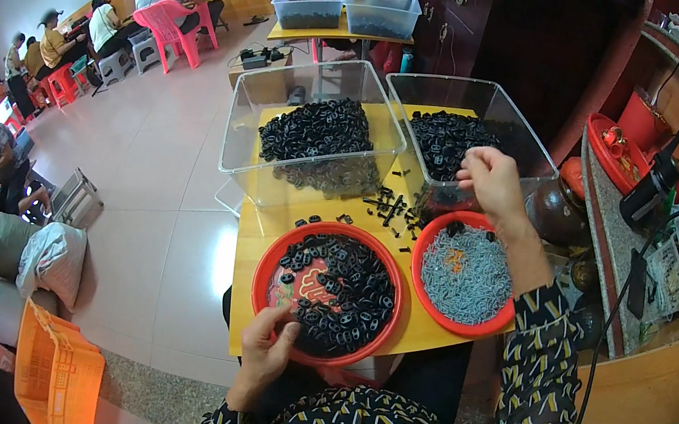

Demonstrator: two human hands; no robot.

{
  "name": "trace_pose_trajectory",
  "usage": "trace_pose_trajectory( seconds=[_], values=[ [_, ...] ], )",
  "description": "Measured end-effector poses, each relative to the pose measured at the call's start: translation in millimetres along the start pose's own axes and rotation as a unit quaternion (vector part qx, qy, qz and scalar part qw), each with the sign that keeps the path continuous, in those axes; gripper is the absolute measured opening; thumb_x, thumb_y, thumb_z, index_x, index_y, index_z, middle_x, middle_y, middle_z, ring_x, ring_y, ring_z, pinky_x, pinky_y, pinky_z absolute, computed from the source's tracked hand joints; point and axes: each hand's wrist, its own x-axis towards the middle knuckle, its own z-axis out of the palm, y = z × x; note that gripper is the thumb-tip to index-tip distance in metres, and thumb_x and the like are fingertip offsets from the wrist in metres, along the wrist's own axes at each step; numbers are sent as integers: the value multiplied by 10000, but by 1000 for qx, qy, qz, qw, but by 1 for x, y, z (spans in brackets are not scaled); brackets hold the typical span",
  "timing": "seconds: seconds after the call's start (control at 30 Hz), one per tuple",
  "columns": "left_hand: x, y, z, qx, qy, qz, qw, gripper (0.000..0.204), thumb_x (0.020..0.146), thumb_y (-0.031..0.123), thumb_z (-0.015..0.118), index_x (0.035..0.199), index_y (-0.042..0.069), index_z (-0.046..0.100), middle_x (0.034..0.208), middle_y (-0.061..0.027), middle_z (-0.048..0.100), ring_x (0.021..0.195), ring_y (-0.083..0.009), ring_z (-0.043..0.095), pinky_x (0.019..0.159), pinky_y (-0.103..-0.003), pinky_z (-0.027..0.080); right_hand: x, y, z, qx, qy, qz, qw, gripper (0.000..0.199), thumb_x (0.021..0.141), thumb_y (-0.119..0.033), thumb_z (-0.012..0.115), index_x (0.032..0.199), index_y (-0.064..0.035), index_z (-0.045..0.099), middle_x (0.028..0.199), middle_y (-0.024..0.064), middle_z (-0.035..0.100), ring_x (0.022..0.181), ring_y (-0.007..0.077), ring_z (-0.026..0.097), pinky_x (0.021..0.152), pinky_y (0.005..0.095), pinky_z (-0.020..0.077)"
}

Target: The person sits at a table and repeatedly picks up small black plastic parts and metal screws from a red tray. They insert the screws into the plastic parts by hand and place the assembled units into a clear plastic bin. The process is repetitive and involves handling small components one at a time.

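My left hand (266,352) is at the near left rim of a round red tray (262,276), thumb and fingers curled together. Whatever it may hold is too small to make out. Many small black plastic parts with openings (338,321) are spread over the tray. My right hand (494,185) is raised over the near side of the right clear plastic bin (433,92), its fingers pinched; I cannot see what is in them. Black pieces (447,140) fill that bin's bottom. Below my right forearm is a red bowl (419,285) of silvery screws (465,271).
A left clear bin (243,141) with black parts (317,135) stands on the yellow table (258,234). Loose black pieces (395,208) lie between bins and trays. To the right is a stone-topped counter (617,234) with cables; an orange crate (61,372) is lower left. People sit farther off.
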Motion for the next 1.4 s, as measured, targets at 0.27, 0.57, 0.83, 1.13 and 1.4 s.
trace_pose_trajectory(
  seconds=[0.27,0.57,0.83,1.13,1.4],
  values=[
    [6,-49,-45,254,154,11,955,325,766,80,614,1047,-53,520,1042,-191,502,994,-316,469,859,-378,380,-77,1,1,-217,-47,-115,968,163,748,-75,579,867,36,568,816,176,559,747,301,560,667,355,447],
    [117,15,-27,294,117,273,908,384,706,28,639,1071,-9,524,1062,-176,506,1002,-326,465,850,-396,374,-185,33,5,-380,-46,-231,895,291,651,-35,642,916,26,539,961,155,488,945,322,465,805,397,398],
    [221,-5,7,437,61,283,851,358,776,292,592,1074,100,543,1018,-95,552,1018,-264,472,858,-429,277,-213,69,13,-390,-13,-229,892,375,624,-53,676,972,11,550,914,115,486,901,293,463,787,376,394],
    [208,-17,3,454,46,232,859,183,769,281,606,776,100,580,732,-51,555,751,-238,519,710,-392,286,-211,79,4,-375,24,-237,896,252,688,-57,613,936,-33,575,887,100,497,876,275,480,749,365,409],
    [190,-8,13,433,75,258,860,182,744,239,625,681,93,539,701,-51,535,738,-247,512,689,-394,283,-184,50,-14,-306,-18,-208,929,388,683,-83,651,1036,21,525,1026,194,477,970,357,464,840,408,393]
  ],
)
